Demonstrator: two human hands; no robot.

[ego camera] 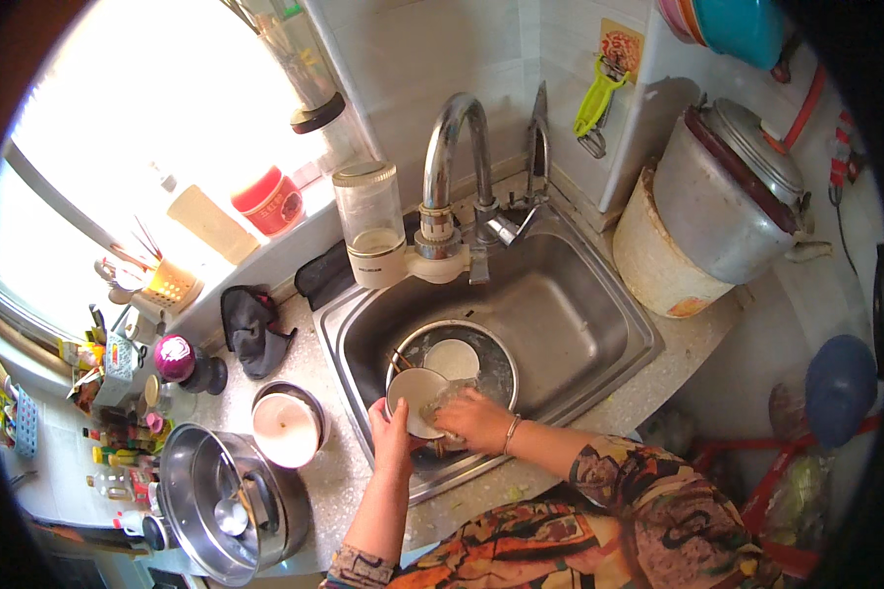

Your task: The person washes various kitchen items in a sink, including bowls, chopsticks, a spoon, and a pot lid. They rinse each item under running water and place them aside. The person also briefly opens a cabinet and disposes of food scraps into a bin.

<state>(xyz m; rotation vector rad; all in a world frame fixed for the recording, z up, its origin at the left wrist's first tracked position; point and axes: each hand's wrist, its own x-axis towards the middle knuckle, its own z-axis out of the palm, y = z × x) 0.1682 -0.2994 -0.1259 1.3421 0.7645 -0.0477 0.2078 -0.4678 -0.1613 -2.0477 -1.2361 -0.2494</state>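
My left hand (393, 436) grips the rim of a white bowl (412, 390), its thumb on the inner side. The bowl is tilted above a round metal basin (514, 361) inside the stainless steel sink (597, 353). Against the bowl's inside, my right hand (482, 421) presses a pale, mesh-like scrubber (446, 396). Its fingers partly cover the scrubber. Another white dish (453, 358) lies in the basin's water, and chopsticks (401, 359) lean at the basin's left edge. What lies under the held bowl is hidden.
A chrome faucet (453, 147) with a water filter (372, 221) arches over the sink. Left on the counter are stacked bowls (286, 427), a large steel pot (283, 508) holding a ladle (231, 517), and a dark cloth (254, 331). A metal pot (729, 191) stands at right.
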